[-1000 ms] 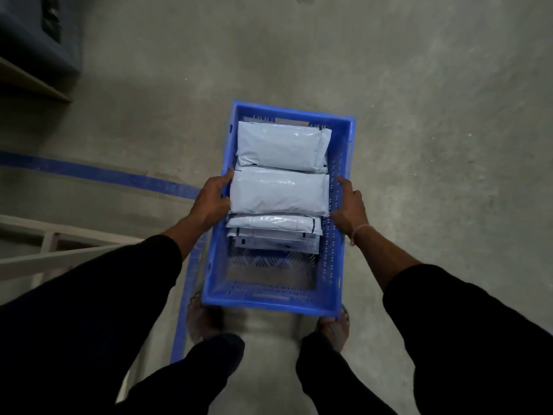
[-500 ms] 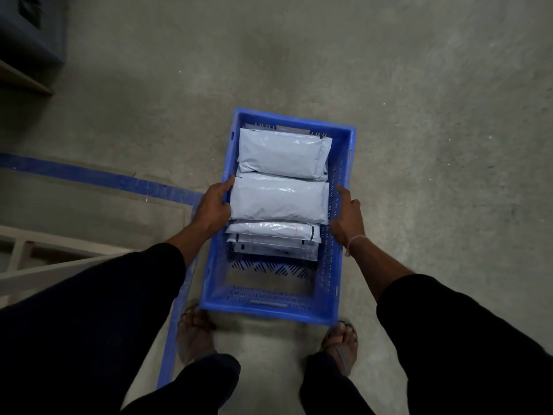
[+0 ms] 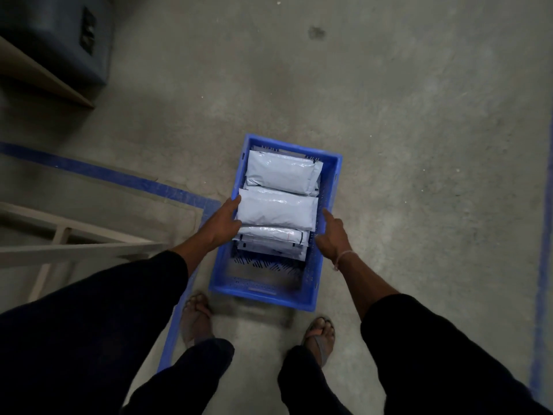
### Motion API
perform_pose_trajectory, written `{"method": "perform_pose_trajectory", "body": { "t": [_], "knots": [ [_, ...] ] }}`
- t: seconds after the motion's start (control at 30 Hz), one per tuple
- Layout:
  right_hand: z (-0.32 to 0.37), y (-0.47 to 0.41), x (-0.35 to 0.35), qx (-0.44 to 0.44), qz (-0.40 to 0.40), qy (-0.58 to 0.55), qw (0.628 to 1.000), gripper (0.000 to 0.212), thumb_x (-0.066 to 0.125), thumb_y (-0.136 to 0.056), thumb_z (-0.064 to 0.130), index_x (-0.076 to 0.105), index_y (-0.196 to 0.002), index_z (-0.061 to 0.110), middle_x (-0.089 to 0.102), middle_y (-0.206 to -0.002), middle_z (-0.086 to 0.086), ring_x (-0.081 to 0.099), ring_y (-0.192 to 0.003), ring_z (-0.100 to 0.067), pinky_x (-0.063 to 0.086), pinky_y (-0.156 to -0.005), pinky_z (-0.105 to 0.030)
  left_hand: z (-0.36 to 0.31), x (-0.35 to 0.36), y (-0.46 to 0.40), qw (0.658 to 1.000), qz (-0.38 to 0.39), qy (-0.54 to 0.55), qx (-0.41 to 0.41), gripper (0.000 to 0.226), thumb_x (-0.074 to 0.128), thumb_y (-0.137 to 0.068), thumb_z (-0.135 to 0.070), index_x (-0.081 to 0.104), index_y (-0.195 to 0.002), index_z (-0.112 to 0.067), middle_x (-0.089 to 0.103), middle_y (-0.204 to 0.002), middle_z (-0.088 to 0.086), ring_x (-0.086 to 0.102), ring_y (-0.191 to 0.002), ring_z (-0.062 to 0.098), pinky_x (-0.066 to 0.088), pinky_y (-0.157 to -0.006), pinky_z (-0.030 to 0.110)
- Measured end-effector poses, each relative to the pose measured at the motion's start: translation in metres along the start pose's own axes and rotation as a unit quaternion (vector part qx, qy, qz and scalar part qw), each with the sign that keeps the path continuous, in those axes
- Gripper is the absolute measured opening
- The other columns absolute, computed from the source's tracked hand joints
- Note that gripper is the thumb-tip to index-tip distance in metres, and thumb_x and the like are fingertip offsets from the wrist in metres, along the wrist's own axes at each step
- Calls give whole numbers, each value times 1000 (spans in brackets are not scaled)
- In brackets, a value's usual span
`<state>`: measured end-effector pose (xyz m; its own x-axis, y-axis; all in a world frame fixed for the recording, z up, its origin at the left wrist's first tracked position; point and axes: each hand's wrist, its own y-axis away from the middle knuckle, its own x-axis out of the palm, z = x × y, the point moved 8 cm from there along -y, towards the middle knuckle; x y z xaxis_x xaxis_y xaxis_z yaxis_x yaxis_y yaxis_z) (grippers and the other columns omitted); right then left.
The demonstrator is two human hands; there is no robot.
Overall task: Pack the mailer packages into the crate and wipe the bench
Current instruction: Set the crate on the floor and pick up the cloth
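A blue plastic crate (image 3: 263, 290) hangs low over the concrete floor, just ahead of my feet. Several grey-white mailer packages fill its far and middle part: one at the far end (image 3: 282, 172), one across the middle (image 3: 276, 209), and thinner ones stacked below (image 3: 272, 235). The near end of the crate floor is bare. My left hand (image 3: 223, 218) grips the left rim, its fingers beside the middle mailer. My right hand (image 3: 332, 235) holds the right rim with the index finger stretched along it.
A pale wooden frame (image 3: 74, 247) stands at the left. Blue floor tape (image 3: 89, 170) runs from the left to under the crate, and another blue line (image 3: 543, 265) runs down the right edge. A dark blue bin (image 3: 54, 34) and a board (image 3: 45, 76) sit at top left.
The crate has gone down toward the floor with both hands on its rims. My feet now stand apart behind it. The view has tilted, showing more floor.
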<state>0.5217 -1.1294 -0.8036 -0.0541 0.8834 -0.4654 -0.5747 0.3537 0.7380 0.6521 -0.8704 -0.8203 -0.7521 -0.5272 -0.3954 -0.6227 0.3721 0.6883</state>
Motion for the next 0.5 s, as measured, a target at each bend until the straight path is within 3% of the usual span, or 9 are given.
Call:
{"method": "perform_pose_trajectory", "body": {
  "t": [0.1, 0.17, 0.27, 0.37, 0.43, 0.5],
  "knots": [
    [47, 58, -22, -50, 1, 3, 999, 76, 58, -88, 3, 29, -157, 16, 38, -147, -19, 44, -135, -35, 34, -103, -20, -46, -13, 71, 1000, -7, 4, 5, 67, 51, -105, -7, 17, -163, -12, 17, -169, 7, 23, -155, 23, 20, -104, 8],
    [79, 104, -40, -84, 8, 7, 996, 77, 59, -86, 7, 31, -156, 21, 41, -147, -14, 46, -135, -32, 37, -104, -23, -79, -27, 125, 1000, -14, 13, 11, 66, 52, -105, -9, 19, -162, -11, 21, -168, 6, 26, -153, 21, 21, -102, 9],
    [144, 199, -76, -128, 20, 19, 991, 77, 56, -90, 1, 24, -159, 15, 28, -158, -19, 33, -145, -31, 31, -114, -31, -135, -56, 213, 998, -40, 31, 42, 66, 54, -104, -8, 22, -161, -11, 30, -161, -1, 28, -146, 10, 24, -105, 11],
    [200, 287, -106, -181, 13, 39, 983, 76, 55, -91, 1, 22, -158, 10, 27, -159, -19, 28, -148, -33, 27, -121, -40, -178, -95, 301, 992, -91, 54, 65, 65, 55, -102, -6, 26, -161, -11, 29, -165, 4, 29, -151, 17, 27, -121, 28],
    [230, 341, -119, -220, 15, 31, 975, 76, 57, -91, 6, 23, -158, 12, 28, -160, -15, 30, -147, -34, 30, -119, -50, -198, -120, 359, 984, -132, 71, 91, 65, 56, -101, -6, 29, -160, -13, 31, -166, 6, 30, -153, 19, 28, -124, 36],
    [259, 392, -128, -255, 19, 9, 967, 75, 58, -92, 6, 24, -158, 14, 28, -160, -11, 36, -144, -32, 37, -115, -49, -214, -140, 415, 975, -169, 76, 123, 64, 56, -101, -6, 32, -160, -16, 33, -165, 4, 32, -151, 17, 31, -123, 40]
  ]
}}
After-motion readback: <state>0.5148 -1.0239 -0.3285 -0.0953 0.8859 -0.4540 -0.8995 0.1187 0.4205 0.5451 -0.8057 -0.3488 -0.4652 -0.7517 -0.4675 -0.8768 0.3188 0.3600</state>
